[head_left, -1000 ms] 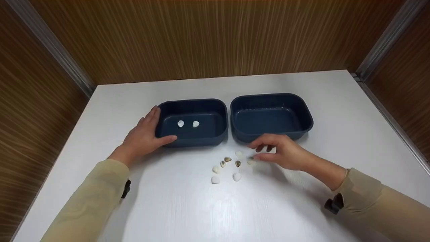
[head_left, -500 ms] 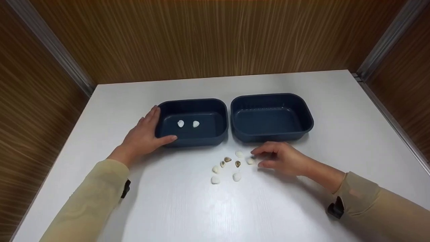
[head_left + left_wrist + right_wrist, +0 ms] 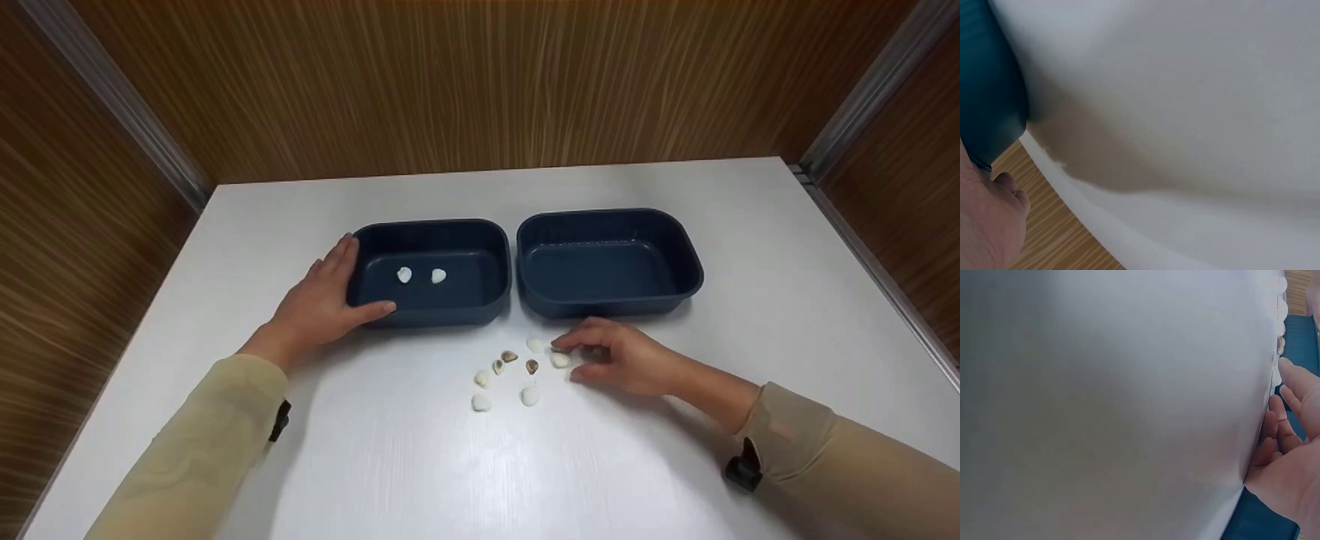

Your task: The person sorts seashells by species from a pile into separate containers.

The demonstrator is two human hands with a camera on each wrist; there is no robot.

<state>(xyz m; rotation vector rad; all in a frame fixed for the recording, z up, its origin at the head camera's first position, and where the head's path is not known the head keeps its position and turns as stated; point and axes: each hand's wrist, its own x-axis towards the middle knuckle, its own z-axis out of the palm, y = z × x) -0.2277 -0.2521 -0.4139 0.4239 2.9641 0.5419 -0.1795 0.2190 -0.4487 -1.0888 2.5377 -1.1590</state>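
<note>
Two dark blue trays stand side by side on a white table [image 3: 480, 465]. The left tray [image 3: 431, 311] holds two white shells [image 3: 404, 275]; nothing lies in the right tray [image 3: 679, 259]. Several small white and brown shells [image 3: 509, 356] lie scattered in front of the trays. My left hand [image 3: 322, 300] rests against the left tray's front-left corner, fingers straight along its side, thumb on the front rim. My right hand [image 3: 611, 358] lies low on the table, forefinger and thumb curled round a white shell [image 3: 559, 361] at the right end of the scatter.
Wood-grain walls [image 3: 480, 82] close in the table at the back and both sides. The left wrist view shows the tray's corner [image 3: 988, 84] and bare table. In the right wrist view I see blurred table and my fingers [image 3: 1289, 439].
My right hand has dropped from in front of the right tray and slid left, so its fingertips now close on the white shell. The left hand and trays have stayed put.
</note>
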